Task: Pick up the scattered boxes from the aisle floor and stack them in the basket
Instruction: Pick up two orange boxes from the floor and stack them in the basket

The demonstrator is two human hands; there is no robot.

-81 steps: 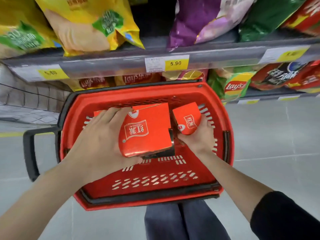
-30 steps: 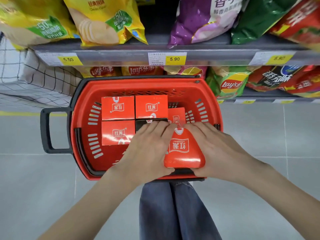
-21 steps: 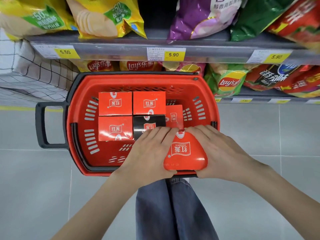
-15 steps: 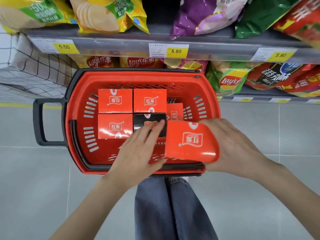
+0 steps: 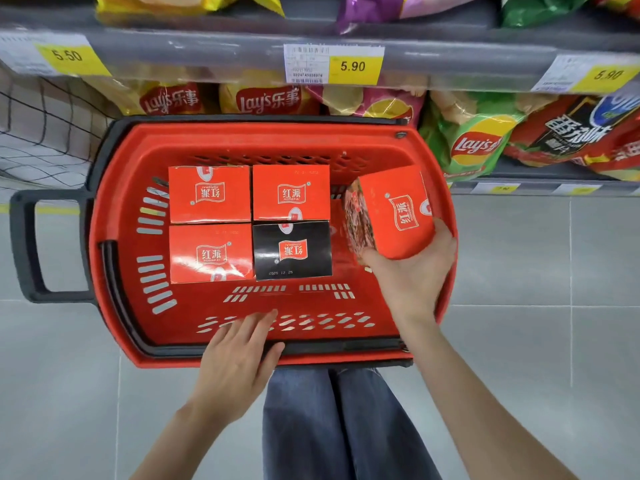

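The box (image 5: pixel 394 213) went from the near edge of the basket (image 5: pixel 263 140) to its right wall, tilted; I see the right hand (image 5: pixel 412 275) gripping it from below. The left hand (image 5: pixel 239 358) is back at the near rim, flat, empty.

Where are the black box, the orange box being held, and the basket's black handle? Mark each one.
black box (image 5: pixel 292 250): head view, middle of its top face.
held orange box (image 5: pixel 398 211): head view, on its logo face.
basket's black handle (image 5: pixel 21 251): head view, on the long outer bar.
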